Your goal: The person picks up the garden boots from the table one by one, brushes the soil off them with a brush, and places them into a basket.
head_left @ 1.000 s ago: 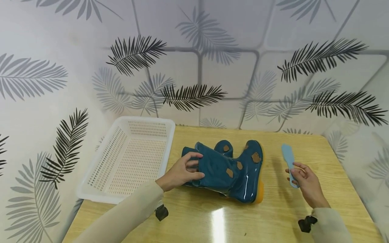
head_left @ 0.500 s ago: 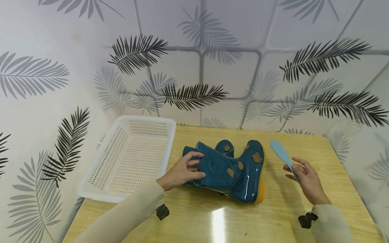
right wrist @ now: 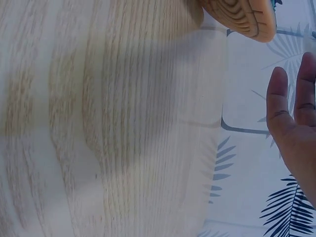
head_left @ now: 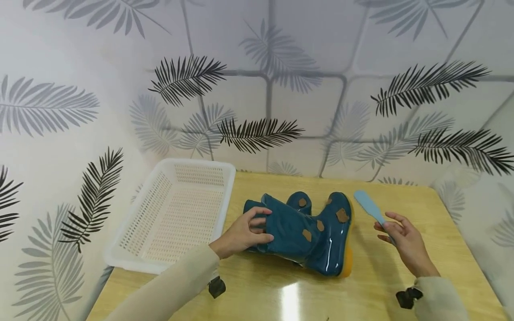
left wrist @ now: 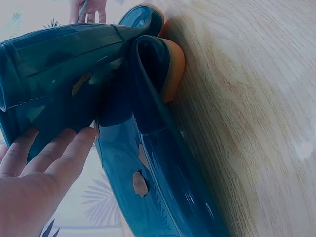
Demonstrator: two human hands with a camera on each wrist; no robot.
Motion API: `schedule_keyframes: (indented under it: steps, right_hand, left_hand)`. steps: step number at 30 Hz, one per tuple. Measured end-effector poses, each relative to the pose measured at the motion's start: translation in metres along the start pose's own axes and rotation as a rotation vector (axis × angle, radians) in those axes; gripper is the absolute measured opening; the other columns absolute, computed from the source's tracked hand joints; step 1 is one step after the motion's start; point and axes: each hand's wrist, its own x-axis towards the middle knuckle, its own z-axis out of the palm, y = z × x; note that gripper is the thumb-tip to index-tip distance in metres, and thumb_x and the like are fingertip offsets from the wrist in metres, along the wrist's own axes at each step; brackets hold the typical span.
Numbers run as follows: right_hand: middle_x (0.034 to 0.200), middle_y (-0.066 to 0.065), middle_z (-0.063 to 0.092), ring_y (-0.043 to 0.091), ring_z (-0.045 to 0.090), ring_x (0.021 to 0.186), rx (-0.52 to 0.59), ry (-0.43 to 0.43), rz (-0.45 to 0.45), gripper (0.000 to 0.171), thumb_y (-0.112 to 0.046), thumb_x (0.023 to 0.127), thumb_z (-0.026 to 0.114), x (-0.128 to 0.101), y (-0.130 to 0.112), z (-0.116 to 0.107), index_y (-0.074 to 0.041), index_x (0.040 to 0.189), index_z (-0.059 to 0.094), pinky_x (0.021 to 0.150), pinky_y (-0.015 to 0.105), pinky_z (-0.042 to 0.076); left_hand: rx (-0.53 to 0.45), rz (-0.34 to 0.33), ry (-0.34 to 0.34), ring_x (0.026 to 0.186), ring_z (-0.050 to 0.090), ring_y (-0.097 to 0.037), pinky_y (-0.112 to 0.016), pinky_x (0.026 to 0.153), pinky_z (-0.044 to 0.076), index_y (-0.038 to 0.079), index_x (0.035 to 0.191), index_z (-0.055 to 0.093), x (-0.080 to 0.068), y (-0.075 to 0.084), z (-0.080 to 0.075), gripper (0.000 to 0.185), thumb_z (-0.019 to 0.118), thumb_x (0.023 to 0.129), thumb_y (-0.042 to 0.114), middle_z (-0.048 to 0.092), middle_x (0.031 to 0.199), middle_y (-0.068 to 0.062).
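Note:
A pair of dark teal rain boots with brown patches and orange soles lies on the table. The front boot point(head_left: 297, 232) is on its side, its shaft toward the left; the other boot point(head_left: 299, 201) is partly hidden behind it. My left hand point(head_left: 242, 232) holds the front boot by its shaft near the opening, thumb and fingers apart on it. In the left wrist view, fingers point(left wrist: 59, 153) lie against a boot shaft point(left wrist: 74, 64). Right of the soles, my right hand point(head_left: 409, 245) pinches a light blue spatula point(head_left: 369, 206) above the table, blade pointing up and left.
A white perforated plastic basket point(head_left: 230, 191) stands left of the boots, with nothing seen inside. The wooden table point(head_left: 441, 223) ends at a leaf-patterned wall point(head_left: 289, 102) at the back. Part of an orange boot sole point(right wrist: 242, 17) shows in the right wrist view.
In my right hand the spatula has turned, its blade swinging left toward the boots. My left hand keeps its place on the boot. The head view has shifted slightly.

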Motion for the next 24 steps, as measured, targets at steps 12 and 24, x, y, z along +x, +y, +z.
schedule_keyframes:
  steps: [12, 24]
  right_hand:
    - [0.108, -0.004, 0.072, 0.008, 0.069, 0.100, -0.076, -0.042, 0.018, 0.028, -0.006, 0.105, 0.050, 0.001, -0.005, 0.015, -0.017, 0.130, 0.053, 0.081, 0.024, 0.056]
    - [0.110, -0.006, 0.071, 0.007, 0.068, 0.102, -0.208, -0.085, 0.058, 0.031, -0.014, 0.106, 0.051, 0.004, -0.010, 0.023, -0.011, 0.136, 0.050, 0.084, 0.025, 0.055]
  left_hand:
    - [-0.014, 0.006, -0.013, 0.131, 0.048, -0.044, -0.051, 0.100, 0.047, 0.010, 0.146, 0.043, 0.000, -0.001, 0.000, 0.061, 0.072, 0.092, 0.012, 0.040, 0.151, -0.025]
    - [-0.014, 0.001, -0.007, 0.132, 0.048, -0.042, -0.050, 0.101, 0.047, 0.011, 0.146, 0.043, 0.001, 0.001, 0.001, 0.061, 0.071, 0.092, 0.010, 0.041, 0.151, -0.024]
